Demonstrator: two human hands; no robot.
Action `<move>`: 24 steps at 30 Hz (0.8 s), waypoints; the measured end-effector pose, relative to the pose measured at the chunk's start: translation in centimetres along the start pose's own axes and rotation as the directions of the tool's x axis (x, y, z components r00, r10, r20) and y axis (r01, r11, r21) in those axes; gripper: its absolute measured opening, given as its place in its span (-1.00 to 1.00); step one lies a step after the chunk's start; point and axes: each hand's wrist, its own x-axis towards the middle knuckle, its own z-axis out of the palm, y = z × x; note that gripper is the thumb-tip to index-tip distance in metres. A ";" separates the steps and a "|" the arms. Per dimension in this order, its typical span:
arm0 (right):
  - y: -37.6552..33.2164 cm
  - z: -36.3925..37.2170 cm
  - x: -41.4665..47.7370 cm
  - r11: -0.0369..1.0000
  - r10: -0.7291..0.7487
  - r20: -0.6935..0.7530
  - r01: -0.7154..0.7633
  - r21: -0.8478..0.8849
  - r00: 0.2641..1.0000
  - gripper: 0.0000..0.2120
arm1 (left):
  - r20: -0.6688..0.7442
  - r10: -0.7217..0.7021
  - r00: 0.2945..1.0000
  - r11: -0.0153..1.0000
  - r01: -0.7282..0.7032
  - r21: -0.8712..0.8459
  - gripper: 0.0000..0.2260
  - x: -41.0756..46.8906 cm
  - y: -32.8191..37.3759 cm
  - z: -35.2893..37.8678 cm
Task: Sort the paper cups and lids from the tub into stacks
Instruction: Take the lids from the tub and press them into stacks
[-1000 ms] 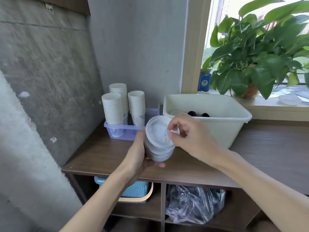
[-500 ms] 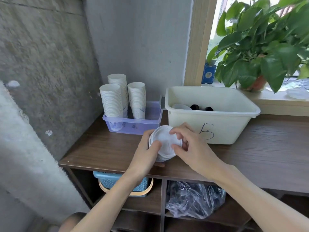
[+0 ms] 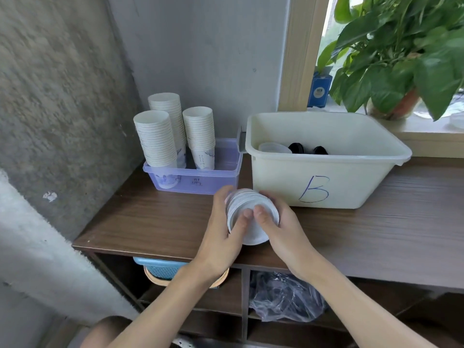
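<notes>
Lids (image 3: 252, 232) in a white stack sit between both hands, over the bench (image 3: 150, 222) near its front edge and just before the tub (image 3: 326, 182). The left hand (image 3: 221, 234) grips the stack from its left, fingers curled behind and thumb on the near face. The right hand (image 3: 283, 232) grips it likewise from the right. The stack's axis tilts toward the person, so it probably needs standing upright next. The right hand is nearer the tub. Cups (image 3: 155, 139) stand stacked in the tray (image 3: 200, 182) toward the back left.

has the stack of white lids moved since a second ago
Yes. Against the cream tub, the stack of white lids has dropped from level with its rim to down by its front left bottom corner, near the tabletop.
</notes>
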 end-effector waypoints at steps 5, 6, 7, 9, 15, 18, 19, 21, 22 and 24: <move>0.3 0.1 0.5 1.000 -0.005 0.018 0.005 0.013 1.000 -0.74 | -0.002 0.028 1.000 0.999 -0.028 0.028 -0.29 0.5 -1.0 0.1; 0.4 0.1 0.5 1.000 -0.013 0.018 0.013 -0.009 1.000 -0.76 | -0.002 0.051 0.999 0.998 -0.051 0.024 -0.30 0.6 -1.2 0.1; 0.6 0.1 0.6 1.000 -0.018 0.018 0.018 -0.019 1.000 -0.78 | -0.002 0.065 0.998 0.998 -0.065 0.012 -0.30 0.6 -1.2 0.1; 0.8 0.1 0.7 0.999 -0.031 0.019 0.031 -0.016 0.999 -0.81 | -0.003 0.081 0.997 0.997 -0.081 -0.004 -0.31 0.6 -1.3 0.1; 1.7 0.4 0.9 0.998 -0.059 -0.003 0.059 0.002 0.998 -0.71 | -0.033 0.110 0.993 0.993 -0.111 -0.042 -0.26 0.8 -1.1 -0.1; 2.0 0.7 1.0 0.994 -0.100 -0.041 0.098 -0.042 0.994 -0.73 | -0.044 0.107 0.993 0.994 -0.109 -0.034 -0.31 0.8 -1.3 -0.1; 2.0 0.7 1.0 0.992 -0.115 -0.055 0.112 -0.058 0.992 -0.74 | -0.047 0.097 0.994 0.995 -0.099 -0.034 -0.32 0.8 -1.3 -0.1; 2.2 0.8 1.1 0.990 -0.130 -0.072 0.125 -0.065 0.989 -0.76 | -0.040 0.073 0.997 0.997 -0.074 -0.024 -0.37 0.8 -1.2 -0.2; 2.2 0.7 1.2 0.990 -0.133 -0.079 0.128 -0.065 0.988 -0.76 | -0.028 0.061 0.998 0.998 -0.062 -0.010 -0.44 0.8 -1.2 -0.2; 2.4 0.6 1.1 0.987 -0.140 -0.084 0.133 -0.087 0.987 -0.73 | -0.006 0.052 0.999 0.998 -0.051 0.024 -0.62 0.8 -1.0 -0.4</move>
